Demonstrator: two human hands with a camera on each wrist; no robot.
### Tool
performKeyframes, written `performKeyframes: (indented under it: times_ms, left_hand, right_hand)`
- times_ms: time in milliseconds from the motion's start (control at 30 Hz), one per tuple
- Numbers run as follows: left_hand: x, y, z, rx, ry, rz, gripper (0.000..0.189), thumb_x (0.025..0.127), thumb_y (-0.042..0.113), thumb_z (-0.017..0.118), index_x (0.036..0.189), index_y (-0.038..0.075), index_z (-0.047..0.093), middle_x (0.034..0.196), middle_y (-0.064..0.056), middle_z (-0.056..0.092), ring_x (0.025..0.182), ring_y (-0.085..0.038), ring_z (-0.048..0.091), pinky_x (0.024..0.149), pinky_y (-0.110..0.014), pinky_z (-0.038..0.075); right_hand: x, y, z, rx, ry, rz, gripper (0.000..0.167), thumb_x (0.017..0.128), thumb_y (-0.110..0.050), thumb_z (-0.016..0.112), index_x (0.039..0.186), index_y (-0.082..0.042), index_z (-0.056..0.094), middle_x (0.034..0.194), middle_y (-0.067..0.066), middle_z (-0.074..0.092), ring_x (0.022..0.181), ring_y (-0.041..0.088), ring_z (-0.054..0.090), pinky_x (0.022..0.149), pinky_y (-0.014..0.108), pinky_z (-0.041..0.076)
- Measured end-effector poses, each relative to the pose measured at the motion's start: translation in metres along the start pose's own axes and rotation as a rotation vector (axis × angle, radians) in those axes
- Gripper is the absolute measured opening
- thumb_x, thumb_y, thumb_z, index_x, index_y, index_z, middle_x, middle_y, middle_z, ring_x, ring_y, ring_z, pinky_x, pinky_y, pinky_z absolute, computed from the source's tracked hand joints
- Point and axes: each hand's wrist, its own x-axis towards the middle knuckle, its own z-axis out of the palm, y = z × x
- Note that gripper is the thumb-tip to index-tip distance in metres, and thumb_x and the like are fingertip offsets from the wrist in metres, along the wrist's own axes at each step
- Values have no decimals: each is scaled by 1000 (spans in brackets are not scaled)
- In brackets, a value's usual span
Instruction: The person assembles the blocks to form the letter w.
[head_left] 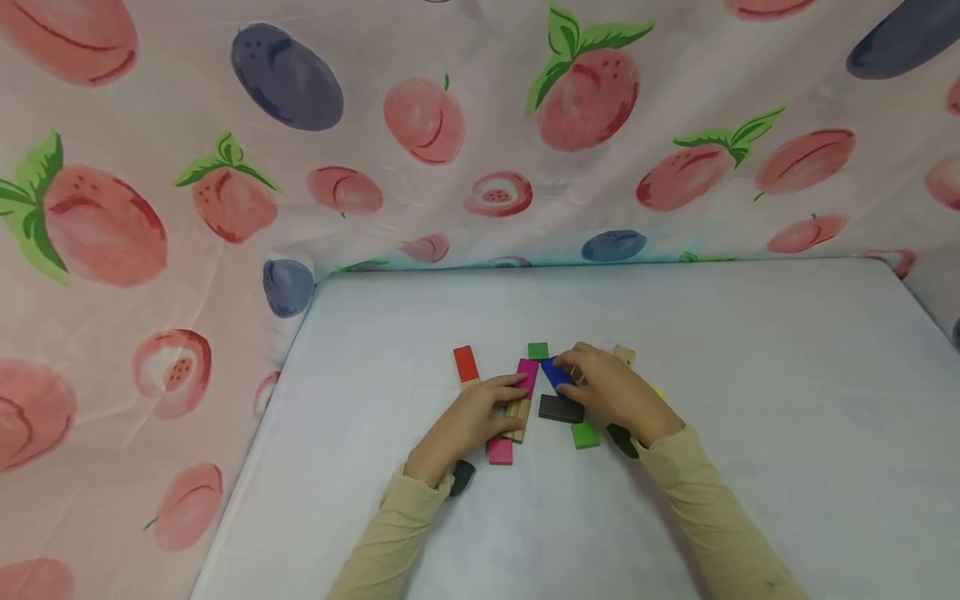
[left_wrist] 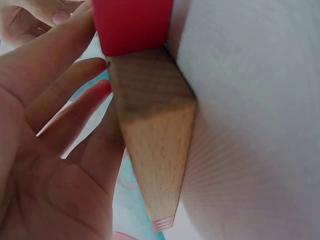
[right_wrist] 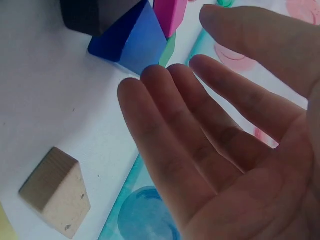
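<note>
My left hand [head_left: 468, 421] reaches over the row of blocks from the left. Its fingers are mostly straight and lie at a magenta block [head_left: 527, 375] and plain wooden blocks [head_left: 517, 425]. Below these sits a pink block [head_left: 500, 452]. Opposite, my right hand [head_left: 611, 387] hovers at a blue block [head_left: 557, 377], thumb and fingers spread apart. In the right wrist view its fingers extend beside the blue block [right_wrist: 137, 42] without curling round it. A black block [head_left: 561, 408] touches the blue one.
A red block [head_left: 465, 363] lies at the left, one green block [head_left: 537, 351] at the back and another green block [head_left: 585, 435] in front. Partly behind the right hand are a wooden block [head_left: 624, 355] and a yellow piece [head_left: 657, 391]. Fruit-patterned cloth [head_left: 495, 117] borders the white table [head_left: 750, 417].
</note>
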Motion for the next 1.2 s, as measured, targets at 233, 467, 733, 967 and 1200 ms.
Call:
performKeyframes:
  times_ms: [233,467,733,967,1200]
  left_hand:
    - [0,0,1,-6,3,-3,52,89,21,75,138,11,60,153,-2,47,142,-22,42,114,-35,40]
    - [-1,0,0,-5,7,2,51,89,21,75,137,10,60,152,-2,47,142,-22,42,114,-36,40]
    - [0,-1,1,-7,2,1,51,89,21,75,137,11,60,153,-2,47,142,-22,42,114,-36,40]
    - [0,0,0,-3,-2,-3,51,89,21,76,137,11,61,152,-3,47,142,-23,42,113,-36,40]
    - [-1,2,-1,-8,1,-10,51,89,21,75,137,11,61,152,-3,47,141,-23,43,113,-36,41]
  right_hand:
    - [-4,-5,1,2,-27,40,29,90,-12,73,117,0,67,104,10,65,92,23,65,81,39,59]
    - [-7,-8,2,-2,-37,32,28,90,-12,74,115,-2,69,101,8,66,89,19,64,80,36,59]
    - [-8,-9,9,-15,-41,-4,28,88,-11,76,113,-2,69,95,5,65,83,15,61,77,32,58]
    - [-9,-10,13,-40,-38,-16,27,87,-10,77,112,-3,70,96,4,67,82,14,60,77,33,57]
    - [-9,-14,14,-50,-66,15,26,85,-11,78,109,-6,71,94,3,66,82,14,60,80,34,58]
